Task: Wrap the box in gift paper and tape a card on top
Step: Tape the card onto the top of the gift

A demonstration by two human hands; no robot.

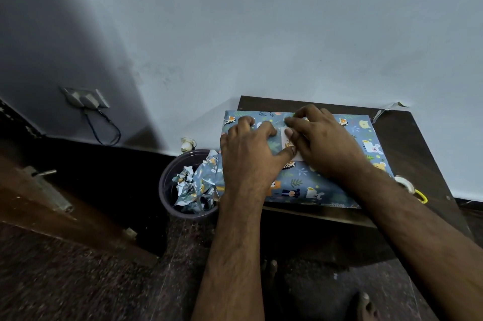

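Both hands sit on top of the box [337,164], right of centre in the frame. The left hand [251,156] lies with fingers curled down onto the paper and its thumb stretched across to pin the near edge of the card [287,144]. The right hand [324,143] presses the card's other side, its fingertips bent onto the far edge; whether they pinch tape there I cannot tell.

The card looks small, thin and light, apt to slide on the glossy paper, so I would keep it pinned flat from above while tape goes on its edges. The box is already wrapped in blue animal-print paper; it seems broad, flat and stiff enough to bear pressing, best lifted by its long sides.

It rests on the dark worktop [418,138]. A tape roll [405,183] lies just beside the box at the right, next to something with a yellow loop.

Left of the worktop, on the floor, a round bin [167,182] holds crumpled offcuts [196,185] of the same paper, spilling against the box's corner.
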